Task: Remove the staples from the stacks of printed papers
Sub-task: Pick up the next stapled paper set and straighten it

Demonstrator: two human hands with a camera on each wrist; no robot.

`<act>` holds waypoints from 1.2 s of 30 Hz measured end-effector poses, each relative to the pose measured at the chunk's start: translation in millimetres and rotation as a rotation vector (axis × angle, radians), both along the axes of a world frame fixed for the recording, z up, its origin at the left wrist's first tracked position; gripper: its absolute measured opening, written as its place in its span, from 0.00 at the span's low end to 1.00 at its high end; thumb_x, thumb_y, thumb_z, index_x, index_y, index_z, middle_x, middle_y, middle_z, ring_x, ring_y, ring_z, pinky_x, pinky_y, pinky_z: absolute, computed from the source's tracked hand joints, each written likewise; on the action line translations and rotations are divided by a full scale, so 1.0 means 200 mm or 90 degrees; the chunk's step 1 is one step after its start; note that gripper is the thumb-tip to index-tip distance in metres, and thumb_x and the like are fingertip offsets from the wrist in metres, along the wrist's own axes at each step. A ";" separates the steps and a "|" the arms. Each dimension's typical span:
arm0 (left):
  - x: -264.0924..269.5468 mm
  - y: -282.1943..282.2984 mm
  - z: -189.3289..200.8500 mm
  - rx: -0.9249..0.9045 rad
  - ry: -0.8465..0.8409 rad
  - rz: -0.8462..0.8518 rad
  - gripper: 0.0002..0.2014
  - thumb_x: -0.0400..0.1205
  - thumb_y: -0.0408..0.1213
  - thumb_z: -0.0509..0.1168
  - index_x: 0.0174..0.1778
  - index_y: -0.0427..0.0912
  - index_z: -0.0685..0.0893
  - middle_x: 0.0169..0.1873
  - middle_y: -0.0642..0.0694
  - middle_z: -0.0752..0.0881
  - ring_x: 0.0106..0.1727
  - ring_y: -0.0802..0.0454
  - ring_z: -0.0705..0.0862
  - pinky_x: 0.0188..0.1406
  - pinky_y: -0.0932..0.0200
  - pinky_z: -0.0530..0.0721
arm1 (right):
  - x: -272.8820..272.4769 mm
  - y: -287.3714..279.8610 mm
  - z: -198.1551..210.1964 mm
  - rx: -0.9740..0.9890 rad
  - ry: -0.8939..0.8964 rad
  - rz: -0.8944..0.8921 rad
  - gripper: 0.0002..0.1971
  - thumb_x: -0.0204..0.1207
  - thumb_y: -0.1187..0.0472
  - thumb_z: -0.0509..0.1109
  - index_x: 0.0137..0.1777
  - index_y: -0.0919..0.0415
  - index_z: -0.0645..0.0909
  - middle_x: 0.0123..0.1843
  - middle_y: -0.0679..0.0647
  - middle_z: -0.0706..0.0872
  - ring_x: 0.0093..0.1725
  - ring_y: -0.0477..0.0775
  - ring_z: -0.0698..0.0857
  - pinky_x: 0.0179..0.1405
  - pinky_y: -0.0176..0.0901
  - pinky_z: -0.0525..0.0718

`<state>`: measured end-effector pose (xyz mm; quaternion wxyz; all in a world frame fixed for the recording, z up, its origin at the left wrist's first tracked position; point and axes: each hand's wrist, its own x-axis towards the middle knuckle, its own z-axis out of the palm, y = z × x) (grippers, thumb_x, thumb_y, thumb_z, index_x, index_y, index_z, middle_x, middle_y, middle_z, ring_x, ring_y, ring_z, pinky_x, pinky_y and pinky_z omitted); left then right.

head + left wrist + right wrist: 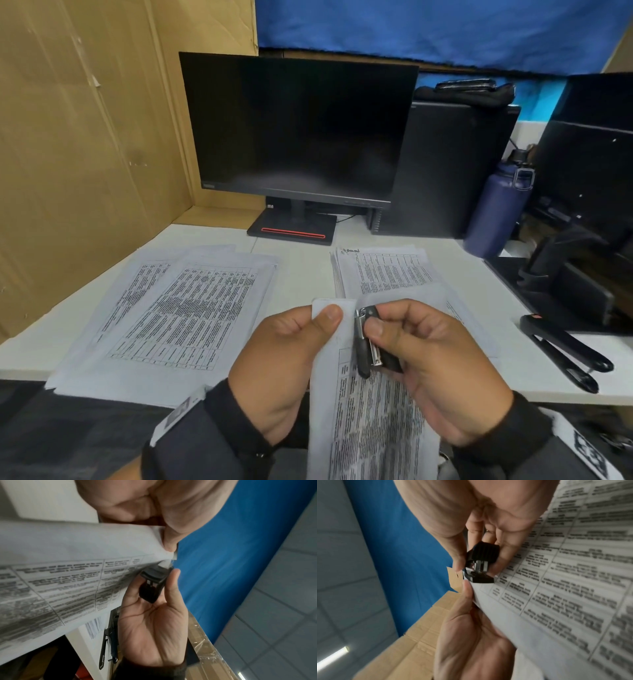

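Your two dark-sleeved wrists fill the bottom of the head view, and between them a white stapled sheaf of printed tables [373, 421] runs up from the lower edge to the middle of the frame, its long axis nearly upright in the picture. Your left hand [284, 363] grasps the sheaf at its upper left corner, thumb flat on the top sheet and fingers curled behind. Your right hand [435, 370] is clenched round a small black-and-chrome staple remover [368, 339], thumb on one side and fingers on the other.

That remover lies just right of your left thumb, along the top edge of the sheaf, touching the paper. In the right wrist view its metal claws [479, 566] point at the corner your left thumb pins. The staple itself is too small to see, so I cannot tell whether the claws are under it yet. Judging by this, the coming pull should run away from your left thumb, with the right hand doing the work.

Smaller things lie further off: two flat paper piles on the white desk [308, 260], left [171, 308] and upper right [387, 270], and a black stapler [565, 349] at right.
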<state>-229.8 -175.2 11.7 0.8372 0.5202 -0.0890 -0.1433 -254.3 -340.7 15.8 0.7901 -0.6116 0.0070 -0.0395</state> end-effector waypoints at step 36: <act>0.18 0.09 -0.13 0.095 0.141 0.040 0.14 0.86 0.36 0.67 0.56 0.27 0.90 0.51 0.26 0.92 0.45 0.34 0.93 0.46 0.44 0.92 | 0.08 -0.87 -0.15 -0.967 0.363 -0.332 0.10 0.77 0.50 0.73 0.39 0.51 0.77 0.35 0.51 0.86 0.36 0.52 0.84 0.45 0.50 0.85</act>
